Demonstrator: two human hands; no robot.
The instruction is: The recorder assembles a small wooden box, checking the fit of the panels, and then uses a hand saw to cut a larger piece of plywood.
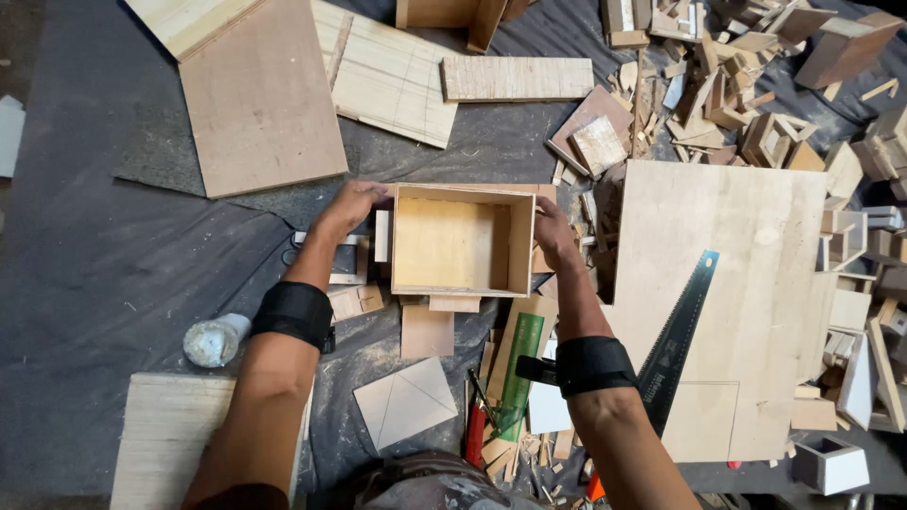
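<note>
An open-topped plywood box (462, 242) sits on the dark cloth in the middle of the view. My left hand (348, 208) grips its left wall near the far corner. My right hand (553, 234) presses against its right wall. Both wrists wear black bands. A small wood strip (382, 236) stands against the box's left side, and short offcuts (453, 303) lie under its near edge.
A handsaw (678, 335) lies on a large plywood sheet (746, 246) at the right. Wood scraps (718, 85) are piled at the far right. Boards (260, 94) lie at the far left. A green ruler (518, 373), a white square (406, 401) and a white bottle (213, 340) lie near me.
</note>
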